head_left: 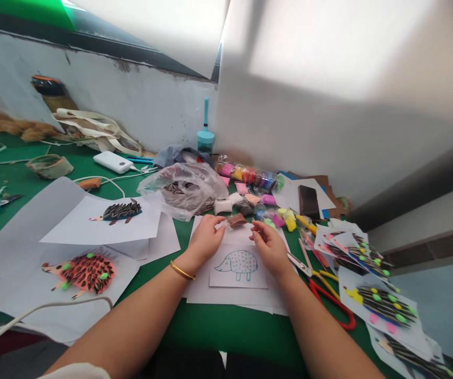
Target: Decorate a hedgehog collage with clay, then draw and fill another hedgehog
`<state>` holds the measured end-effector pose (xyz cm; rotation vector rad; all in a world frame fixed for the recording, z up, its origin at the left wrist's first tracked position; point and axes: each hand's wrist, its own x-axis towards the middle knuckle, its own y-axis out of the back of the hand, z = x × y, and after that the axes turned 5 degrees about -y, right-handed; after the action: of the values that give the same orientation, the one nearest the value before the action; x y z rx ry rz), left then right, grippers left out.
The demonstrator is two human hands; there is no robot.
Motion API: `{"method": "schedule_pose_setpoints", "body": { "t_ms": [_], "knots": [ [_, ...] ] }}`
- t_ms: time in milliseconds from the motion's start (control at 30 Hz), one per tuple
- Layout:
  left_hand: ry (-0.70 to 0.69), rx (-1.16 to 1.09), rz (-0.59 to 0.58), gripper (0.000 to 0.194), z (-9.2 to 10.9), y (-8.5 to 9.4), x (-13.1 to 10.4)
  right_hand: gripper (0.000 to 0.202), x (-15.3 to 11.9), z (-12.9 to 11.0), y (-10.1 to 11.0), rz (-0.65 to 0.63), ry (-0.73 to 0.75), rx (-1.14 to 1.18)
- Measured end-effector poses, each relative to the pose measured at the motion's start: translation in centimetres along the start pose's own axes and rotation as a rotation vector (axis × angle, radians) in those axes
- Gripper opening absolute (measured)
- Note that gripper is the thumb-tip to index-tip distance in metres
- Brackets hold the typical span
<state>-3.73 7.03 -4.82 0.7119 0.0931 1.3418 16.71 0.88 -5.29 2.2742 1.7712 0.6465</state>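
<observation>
A brown clay packet in clear wrap (237, 220) lies between my hands at the top of the white paper sheets. My left hand (207, 239) is just left of it, thumb and forefinger slightly apart; whether the fingertips touch the wrap is unclear. On the other side, my right hand (269, 245) hovers with loosely bent fingers and nothing visible in them. Below the hands, a small sheet with a blue hedgehog drawing (239, 266) rests on the larger white paper (198, 296).
Clay packets (265, 200) and a plastic bag of striped seeds (184, 187) sit beyond. Red-handled scissors (331, 305) and a phone (309, 201) are on the right. Seed hedgehog pictures (388, 305) lie right; another hedgehog picture (82, 273) lies left, near a power bank (112, 162).
</observation>
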Motion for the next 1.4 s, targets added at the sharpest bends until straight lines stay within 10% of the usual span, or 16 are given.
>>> {"method": "schedule_pose_setpoints", "body": {
  "t_ms": [233, 367, 700, 867, 1133, 1400],
  "knots": [
    [0.008, 0.043, -0.035, 0.022, 0.4, 0.0, -0.2, 0.034, 4.8, -1.2, 2.8, 0.038, 0.195, -0.598],
    [0.038, 0.055, -0.075, 0.022, 0.6, 0.0, -0.3, 0.034, 10.0, -1.8, 2.8, 0.045, 0.038, -0.994],
    [0.042, 0.054, -0.071, 0.019, 0.8, 0.1, -0.2, 0.027, 14.6, -0.9, 0.1, 0.096, -0.024, -0.985],
    [-0.067, -0.08, 0.027, 0.015, 1.1, 0.2, -0.2, 0.038, 11.6, -2.6, 1.3, 0.264, 0.04, -0.727],
    [-0.085, -0.506, -0.055, 0.025, 2.5, 0.1, -1.0, 0.028, -0.2, -4.3, 0.5, -0.069, 0.164, -0.306],
    [-0.057, -0.508, -0.18, 0.025, 2.7, 0.0, -1.3, 0.033, -1.3, -2.7, -0.3, -0.111, 0.254, -0.261]
  ]
}}
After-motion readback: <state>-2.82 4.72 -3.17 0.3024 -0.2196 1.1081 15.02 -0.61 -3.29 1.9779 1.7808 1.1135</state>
